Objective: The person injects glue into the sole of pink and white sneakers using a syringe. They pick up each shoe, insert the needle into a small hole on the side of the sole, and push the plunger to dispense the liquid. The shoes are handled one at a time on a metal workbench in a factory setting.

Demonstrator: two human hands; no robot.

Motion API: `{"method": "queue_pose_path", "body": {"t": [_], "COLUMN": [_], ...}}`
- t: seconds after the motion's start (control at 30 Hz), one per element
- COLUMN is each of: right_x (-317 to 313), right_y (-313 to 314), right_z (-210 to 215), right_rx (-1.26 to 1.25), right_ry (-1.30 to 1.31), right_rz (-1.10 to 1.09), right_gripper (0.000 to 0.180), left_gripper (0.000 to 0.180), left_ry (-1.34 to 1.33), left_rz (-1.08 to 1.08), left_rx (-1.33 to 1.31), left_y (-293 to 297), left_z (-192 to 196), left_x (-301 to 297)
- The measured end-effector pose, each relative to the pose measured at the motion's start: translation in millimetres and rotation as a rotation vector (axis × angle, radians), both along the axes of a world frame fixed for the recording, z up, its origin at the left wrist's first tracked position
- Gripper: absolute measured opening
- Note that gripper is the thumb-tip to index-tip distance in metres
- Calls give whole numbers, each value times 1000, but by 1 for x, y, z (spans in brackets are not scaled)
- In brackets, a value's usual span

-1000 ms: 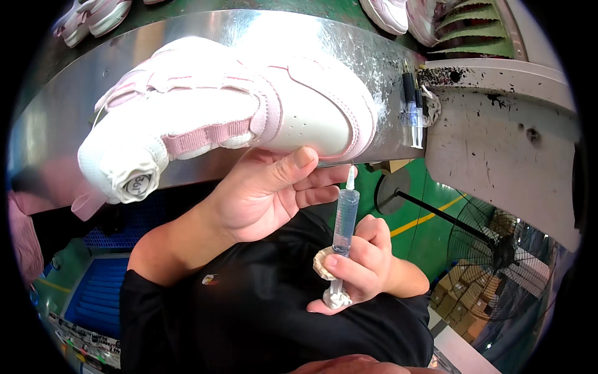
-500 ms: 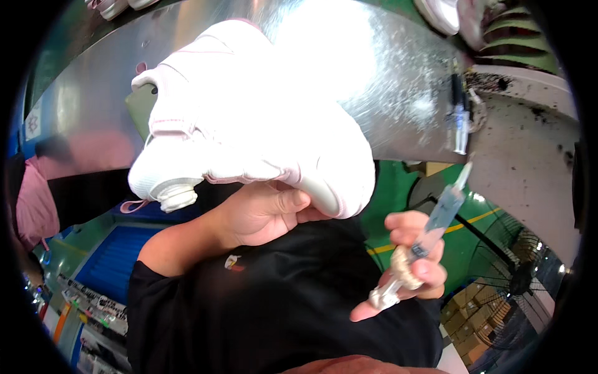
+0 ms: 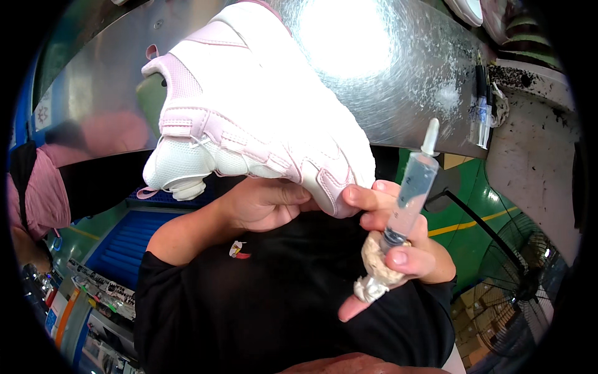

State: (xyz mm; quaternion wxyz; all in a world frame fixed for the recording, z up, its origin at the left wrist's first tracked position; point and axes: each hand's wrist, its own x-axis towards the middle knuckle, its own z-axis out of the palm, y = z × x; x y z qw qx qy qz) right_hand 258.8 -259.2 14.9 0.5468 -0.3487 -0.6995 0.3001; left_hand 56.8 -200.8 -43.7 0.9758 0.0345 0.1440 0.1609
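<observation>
A white and pale pink sneaker (image 3: 261, 106) is tilted on its side above the metal table's near edge, its toe to the right. A greenish piece (image 3: 151, 100) shows at its ankle opening. My left hand (image 3: 265, 202) is closed on the sneaker from below, thumb against its lower side near the front. In my right hand (image 3: 414, 255) is a clear plastic syringe (image 3: 412, 193), held tip up, with pale liquid in the barrel and whitish wrapping around its plunger end. The right fingertips touch the sneaker's toe while the other fingers keep hold of the syringe.
The shiny metal table (image 3: 405, 118) spans the far side. Dark and clear syringe-like tools (image 3: 483, 106) lie at its right edge. A black fan (image 3: 526, 283) stands at the right, above cardboard boxes (image 3: 476, 330). Someone's pink garment (image 3: 47, 193) appears at the left.
My right hand has moved left and up, bringing its fingertips to the sneaker's toe. The syringe now points more upright. In view, the sneaker has shifted slightly right and up.
</observation>
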Motion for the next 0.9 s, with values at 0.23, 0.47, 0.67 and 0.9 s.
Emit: {"method": "queue_pose_path", "body": {"t": [0.23,0.47,0.67,0.9], "right_x": [4,19,11,63], "right_y": [15,32,13,-12], "right_z": [3,-13,-11,-28], "right_rx": [-138,-279,-474,-281], "right_ry": [5,713,999,356], "right_rz": [93,176,259,-112], "right_gripper": [92,115,125,115], "left_gripper": [52,49,49,54], "left_ry": [9,-49,-70,89], "left_rz": [-22,85,83,125], "left_rx": [-40,42,113,126], "left_y": [2,-1,0,-2], "left_z": [3,-5,-7,4], "left_x": [4,9,11,2]}}
